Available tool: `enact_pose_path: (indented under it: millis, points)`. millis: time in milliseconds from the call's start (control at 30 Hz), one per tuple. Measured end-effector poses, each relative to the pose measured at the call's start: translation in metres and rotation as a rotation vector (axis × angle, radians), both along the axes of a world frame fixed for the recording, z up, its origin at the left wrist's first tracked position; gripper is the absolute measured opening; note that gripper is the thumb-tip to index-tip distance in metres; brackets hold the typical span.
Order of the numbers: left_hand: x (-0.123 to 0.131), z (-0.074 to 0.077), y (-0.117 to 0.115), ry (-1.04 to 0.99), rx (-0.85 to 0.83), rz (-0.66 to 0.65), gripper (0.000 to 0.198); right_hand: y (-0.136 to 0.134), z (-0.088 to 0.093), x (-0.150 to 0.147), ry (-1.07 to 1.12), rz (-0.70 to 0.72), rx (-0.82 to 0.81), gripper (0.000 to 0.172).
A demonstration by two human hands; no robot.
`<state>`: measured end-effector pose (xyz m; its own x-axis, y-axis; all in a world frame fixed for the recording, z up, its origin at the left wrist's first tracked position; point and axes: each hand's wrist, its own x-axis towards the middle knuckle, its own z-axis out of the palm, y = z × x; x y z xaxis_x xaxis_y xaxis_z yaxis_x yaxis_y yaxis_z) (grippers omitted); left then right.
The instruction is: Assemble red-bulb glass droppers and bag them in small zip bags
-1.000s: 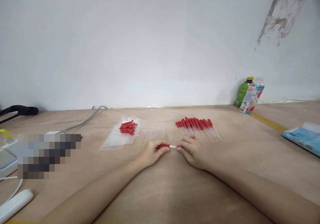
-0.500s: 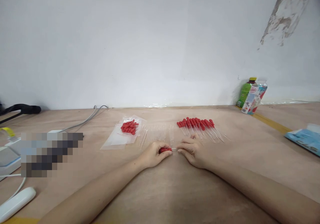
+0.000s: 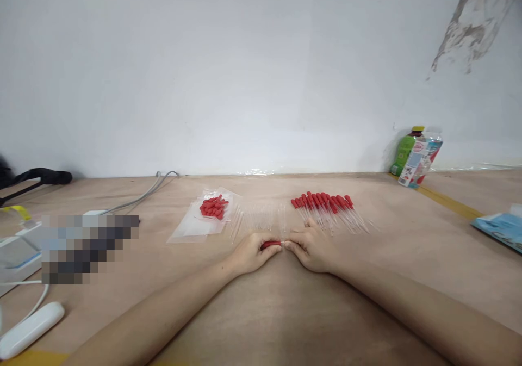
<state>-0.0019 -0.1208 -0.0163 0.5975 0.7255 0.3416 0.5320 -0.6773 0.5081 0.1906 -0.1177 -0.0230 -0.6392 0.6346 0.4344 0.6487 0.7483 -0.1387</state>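
My left hand [image 3: 249,254] is closed around a red rubber dropper bulb [image 3: 271,243], with thumb and fingers along its length. From the right, my right hand [image 3: 313,249] pinches a thin clear glass tube [image 3: 283,242]; only a short bit shows between the bulb and my fingertips. The two hands almost touch. Behind them lies a row of loose clear tubes [image 3: 258,217]. Loose red bulbs [image 3: 214,208] are heaped on a clear plastic bag [image 3: 188,229] to the left. On the right, droppers with red bulbs on clear stems [image 3: 322,200] lie side by side.
A green bottle [image 3: 403,156] and a printed carton-like bottle [image 3: 420,165] stand by the wall [image 3: 244,83]. A blue packet [image 3: 501,229] lies at the right edge. At left are a power strip [image 3: 22,260], grey cables [image 3: 141,197] and a white rounded object [image 3: 32,328].
My right hand has moved left toward my left hand, so less of the tube shows between fingers and bulb. The view has shifted slightly.
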Motion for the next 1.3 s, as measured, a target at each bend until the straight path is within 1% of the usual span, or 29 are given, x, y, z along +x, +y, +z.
enact_pose_path:
  millis: [133, 200, 267, 367, 433, 500, 567, 633, 667, 733, 800, 933, 1067, 1133, 1233, 1300]
  points:
    - [-0.001, -0.001, 0.005, 0.003, 0.027, -0.045, 0.019, -0.002, 0.007, 0.001, -0.038, -0.002, -0.043, 0.027]
    - [-0.003, -0.003, 0.007, -0.003, 0.043, -0.044, 0.018, -0.004, 0.013, 0.003, -0.064, 0.005, -0.057, 0.027]
    - [-0.006, -0.005, 0.008, -0.028, 0.065, 0.009, 0.019, -0.004, 0.019, 0.007, -0.08, 0.012, -0.074, 0.026]
    - [-0.01, -0.008, 0.007, -0.097, 0.115, 0.151, 0.037, 0.005, 0.025, 0.018, -0.035, -0.031, -0.162, 0.025]
    - [-0.011, -0.008, 0.007, -0.111, 0.122, 0.199, 0.044, 0.016, 0.028, 0.029, 0.076, -0.139, -0.248, 0.024]
    - [-0.011, -0.008, 0.007, -0.075, 0.114, 0.175, 0.037, 0.029, 0.03, 0.042, 0.225, -0.325, -0.296, 0.023]
    - [-0.01, -0.008, 0.007, -0.036, 0.111, 0.126, 0.027, 0.041, 0.031, 0.055, 0.325, -0.553, -0.282, 0.024]
    - [-0.01, -0.008, 0.007, -0.029, 0.105, 0.092, 0.019, 0.049, 0.031, 0.068, 0.333, -0.75, -0.23, 0.026]
    - [-0.009, -0.008, 0.008, -0.034, 0.097, 0.083, 0.017, 0.051, 0.031, 0.073, 0.316, -0.824, -0.205, 0.027]
    - [-0.009, -0.008, 0.008, -0.04, 0.082, 0.073, 0.015, 0.054, 0.029, 0.08, 0.265, -0.917, -0.183, 0.029]
    - [-0.009, -0.008, 0.009, -0.038, 0.069, 0.067, 0.014, 0.054, 0.026, 0.085, 0.206, -0.966, -0.203, 0.03]
    - [-0.01, -0.009, 0.009, -0.033, 0.055, 0.062, 0.013, 0.055, 0.023, 0.087, 0.109, -0.989, -0.19, 0.028]
    - [-0.01, -0.009, 0.01, -0.02, 0.054, 0.063, 0.012, 0.054, 0.023, 0.08, 0.121, -0.97, -0.108, 0.029]
    - [-0.01, -0.009, 0.01, -0.014, 0.049, 0.062, 0.012, 0.051, 0.02, 0.07, 0.14, -0.904, -0.049, 0.027]
    - [-0.009, -0.009, 0.011, -0.001, 0.054, 0.069, 0.012, 0.045, 0.01, 0.045, 0.158, -0.747, 0.02, 0.025]
    - [-0.009, -0.008, 0.012, 0.01, 0.06, 0.075, 0.013, 0.041, 0.003, 0.024, 0.145, -0.663, 0.014, 0.027]
